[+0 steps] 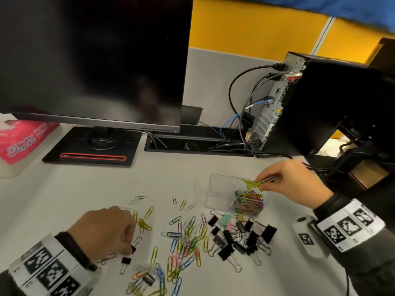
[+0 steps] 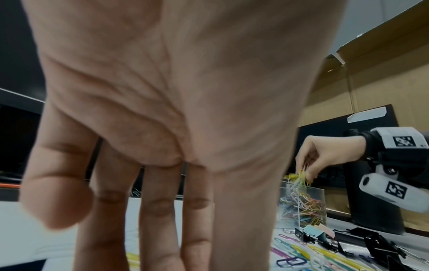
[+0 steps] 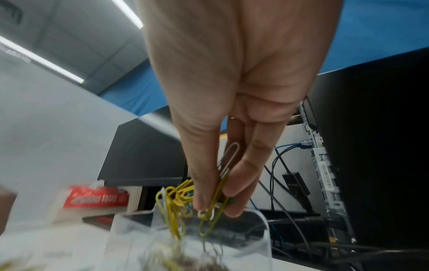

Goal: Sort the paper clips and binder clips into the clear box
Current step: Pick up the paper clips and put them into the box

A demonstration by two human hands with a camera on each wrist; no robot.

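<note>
Now your right hand (image 1: pixel 292 178) pinches light, tangly paper clips (image 1: pixel 253 184) over the clear box (image 1: pixel 215 201); your left hand (image 1: pixel 106 231) pinches a stiff binder clip (image 1: pixel 134 245) beside the box.

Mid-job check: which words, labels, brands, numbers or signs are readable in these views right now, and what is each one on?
"PAPER TOWEL": white letters on the pink tissue pack left of the monitor stand.
Brand script lower on that pack: too blurred to read.
Sticker on the computer tower: too small to read.
Barcode label on the tower's rear in the right wrist view: too small.
Wrist bands: square black-and-white marker patterns only, no words.
</note>
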